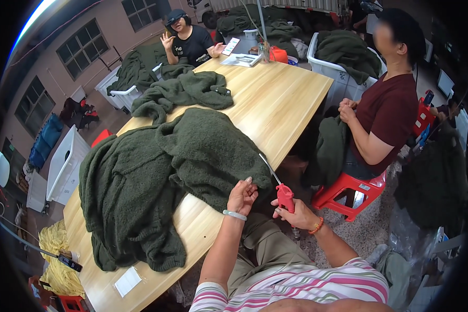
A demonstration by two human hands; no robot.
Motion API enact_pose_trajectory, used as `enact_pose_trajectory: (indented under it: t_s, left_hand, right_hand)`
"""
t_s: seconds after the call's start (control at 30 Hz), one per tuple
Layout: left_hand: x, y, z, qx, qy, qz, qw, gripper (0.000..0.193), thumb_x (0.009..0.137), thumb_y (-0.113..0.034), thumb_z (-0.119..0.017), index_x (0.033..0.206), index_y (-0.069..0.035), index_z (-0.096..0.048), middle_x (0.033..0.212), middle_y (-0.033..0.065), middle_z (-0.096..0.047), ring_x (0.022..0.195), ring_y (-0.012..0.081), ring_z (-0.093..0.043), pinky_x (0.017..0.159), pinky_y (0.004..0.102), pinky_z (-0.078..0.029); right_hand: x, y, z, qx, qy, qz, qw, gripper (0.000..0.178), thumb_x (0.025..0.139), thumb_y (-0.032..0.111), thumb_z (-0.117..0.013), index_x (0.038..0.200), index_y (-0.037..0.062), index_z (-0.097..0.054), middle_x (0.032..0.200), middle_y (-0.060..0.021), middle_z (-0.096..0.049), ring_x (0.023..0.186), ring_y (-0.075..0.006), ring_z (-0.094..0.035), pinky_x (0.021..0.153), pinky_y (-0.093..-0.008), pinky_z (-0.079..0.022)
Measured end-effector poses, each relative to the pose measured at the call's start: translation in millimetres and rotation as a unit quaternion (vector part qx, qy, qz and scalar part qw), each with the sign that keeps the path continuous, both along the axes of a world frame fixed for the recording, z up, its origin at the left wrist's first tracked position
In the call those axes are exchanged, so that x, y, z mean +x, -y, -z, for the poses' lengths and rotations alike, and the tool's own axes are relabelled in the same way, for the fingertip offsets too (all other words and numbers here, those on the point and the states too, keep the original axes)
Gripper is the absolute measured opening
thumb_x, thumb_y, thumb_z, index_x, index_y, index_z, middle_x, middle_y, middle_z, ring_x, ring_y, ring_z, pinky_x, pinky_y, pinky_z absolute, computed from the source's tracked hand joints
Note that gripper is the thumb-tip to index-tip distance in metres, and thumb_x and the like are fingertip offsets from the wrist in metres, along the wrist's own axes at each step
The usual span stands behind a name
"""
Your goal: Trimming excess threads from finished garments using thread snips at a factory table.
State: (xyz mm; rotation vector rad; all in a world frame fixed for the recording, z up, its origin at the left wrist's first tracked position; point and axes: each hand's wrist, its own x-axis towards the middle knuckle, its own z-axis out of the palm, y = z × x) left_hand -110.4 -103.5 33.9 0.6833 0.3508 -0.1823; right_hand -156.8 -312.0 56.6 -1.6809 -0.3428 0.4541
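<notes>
My right hand (297, 216) is wrapped round a red air blow gun (285, 197). Its thin metal nozzle points up and left, over the near edge of a dark green fleecy sweater (213, 151). A hose runs down from the gun's handle. Beside it my left hand (243, 197) has its fingers curled against the sweater's near edge, gripping the cloth; the fingertips are partly hidden. The sweater lies bunched on a light wooden table (281, 99), and part of it spreads to the left and hangs towards the near edge.
Another green garment (192, 91) lies farther up the table. A person in dark red (385, 114) sits at the right on a red stool (351, 197), and a person in black (192, 44) sits at the far end. White bins (343, 78) hold more green garments.
</notes>
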Motion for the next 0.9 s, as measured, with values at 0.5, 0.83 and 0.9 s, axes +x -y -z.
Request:
enact_pose_trajectory:
  t_s: [0.5, 0.83, 0.9]
  left_hand:
    - [-21.4, -16.8, -79.2, 0.027, 0.257, -0.207, 0.944, 0.018, 0.084, 0.002, -0.058, 0.097, -0.009, -0.056, 0.097, 0.0025, -0.062, 0.085, 0.0117, -0.060, 0.077, 0.0251, -0.048]
    - [-85.0, -40.7, 4.7, 0.207, 0.108, -0.010, 0.972, 0.042, 0.086, -0.016, -0.064, 0.123, -0.006, -0.047, 0.102, -0.0002, -0.058, 0.080, 0.0076, -0.055, 0.072, 0.0255, -0.049]
    - [-101.0, -30.6, 15.4, 0.085, 0.094, -0.018, 0.992, 0.032, 0.088, -0.017, -0.060, 0.118, -0.010, -0.049, 0.092, -0.0017, -0.057, 0.081, 0.0101, -0.056, 0.071, 0.0296, -0.050]
  right_hand:
    - [-8.5, 14.1, -16.6, 0.006, 0.035, 0.010, 0.999, 0.027, 0.090, 0.013, -0.054, 0.115, 0.0009, -0.055, 0.085, -0.0049, -0.065, 0.076, -0.0089, -0.060, 0.067, -0.0244, -0.050]
    - [-20.0, 5.6, 3.8, -0.011, 0.036, -0.005, 0.999, 0.025, 0.089, 0.012, -0.056, 0.111, 0.0017, -0.056, 0.080, -0.0047, -0.065, 0.071, -0.0101, -0.060, 0.067, -0.0255, -0.048]
    - [-34.9, 5.8, -16.0, -0.034, 0.042, -0.012, 0.998, 0.023, 0.089, 0.011, -0.055, 0.110, 0.0013, -0.056, 0.080, -0.0048, -0.065, 0.073, -0.0098, -0.060, 0.069, -0.0257, -0.049]
